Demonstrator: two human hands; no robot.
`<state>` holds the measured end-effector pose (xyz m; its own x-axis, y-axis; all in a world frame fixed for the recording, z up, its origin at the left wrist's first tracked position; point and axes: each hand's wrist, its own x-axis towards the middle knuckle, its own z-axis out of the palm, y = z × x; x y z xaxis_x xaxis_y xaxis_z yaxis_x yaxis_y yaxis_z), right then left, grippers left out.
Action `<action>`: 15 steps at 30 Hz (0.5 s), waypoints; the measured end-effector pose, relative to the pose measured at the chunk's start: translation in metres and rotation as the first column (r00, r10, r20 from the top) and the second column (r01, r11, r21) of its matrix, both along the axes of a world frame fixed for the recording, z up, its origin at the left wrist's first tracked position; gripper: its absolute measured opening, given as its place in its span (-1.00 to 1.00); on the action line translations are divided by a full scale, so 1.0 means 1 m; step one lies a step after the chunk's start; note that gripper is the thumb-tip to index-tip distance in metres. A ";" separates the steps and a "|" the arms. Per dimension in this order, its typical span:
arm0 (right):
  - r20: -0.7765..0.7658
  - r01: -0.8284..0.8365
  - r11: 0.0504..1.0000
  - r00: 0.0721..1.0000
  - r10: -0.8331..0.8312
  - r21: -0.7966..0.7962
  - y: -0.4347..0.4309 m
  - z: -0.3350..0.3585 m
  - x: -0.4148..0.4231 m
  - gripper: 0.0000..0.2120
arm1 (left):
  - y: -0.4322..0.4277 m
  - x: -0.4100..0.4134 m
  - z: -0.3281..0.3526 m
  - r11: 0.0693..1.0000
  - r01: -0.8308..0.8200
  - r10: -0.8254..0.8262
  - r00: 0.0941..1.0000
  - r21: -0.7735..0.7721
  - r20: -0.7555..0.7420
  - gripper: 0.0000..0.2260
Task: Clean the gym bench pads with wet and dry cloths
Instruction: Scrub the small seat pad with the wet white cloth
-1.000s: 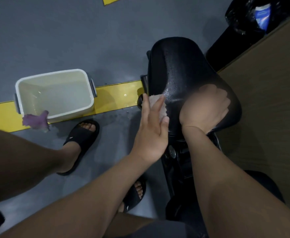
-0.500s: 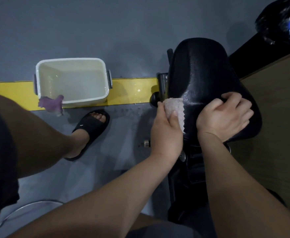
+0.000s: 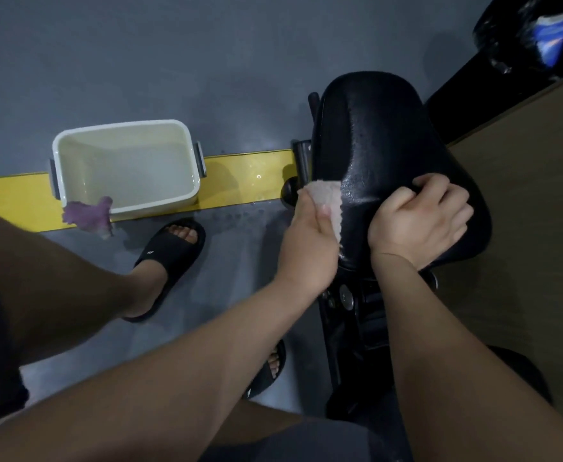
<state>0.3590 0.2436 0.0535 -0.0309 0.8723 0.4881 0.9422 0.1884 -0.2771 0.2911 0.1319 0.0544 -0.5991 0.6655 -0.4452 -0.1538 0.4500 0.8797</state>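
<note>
The left hand (image 3: pixel 310 241) grips a pink cloth (image 3: pixel 326 198) against the side of the black bench pad (image 3: pixel 380 135). The right hand (image 3: pixel 420 221) rests on the pad, fingers curled.

Left hand (image 3: pixel 310 235) grips cloth (image 3: pixel 328 200); right hand (image 3: pixel 420 221) fingers curled; both forearms extended forward.

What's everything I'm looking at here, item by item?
bench pad: one, black, wet sheen, centre right
pink cloth: one, pale, against the pad's left edge
purple cloth: one, draped over the tub's near rim
tub: one, white, on the floor at left
stripe: one, yellow, across the grey floor
bin bag: one, black, top right
slides: two, black, on the feet
left hand: holds the pink cloth
right hand: fingers curled, rests on the pad
</note>
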 end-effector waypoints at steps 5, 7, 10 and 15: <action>0.008 0.001 1.000 1.000 -0.001 -0.016 -0.001 0.003 -0.001 -0.79 | 0.026 -0.009 -0.014 0.988 -0.135 0.132 0.991 0.076 0.038 -0.63; 0.010 -0.002 1.000 1.000 0.002 -0.027 -0.001 0.003 -0.001 -0.78 | 0.041 -0.021 -0.023 0.982 -0.161 0.154 0.986 0.100 0.069 -0.63; 0.014 -0.003 0.999 1.000 0.003 -0.042 0.000 0.003 -0.001 -0.77 | 0.063 -0.042 -0.027 0.972 -0.190 0.173 0.977 0.140 0.124 -0.65; 0.045 0.005 0.996 0.999 -0.001 -0.084 0.001 0.004 0.001 -0.76 | 0.093 -0.083 -0.029 0.990 -0.103 0.099 0.994 0.093 0.044 -0.70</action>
<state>0.3600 0.2446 0.0576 -0.0487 0.9102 0.4114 0.9546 0.1636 -0.2491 0.2080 0.2247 0.0250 -0.6485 0.6431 -0.4073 -0.2294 0.3452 0.9101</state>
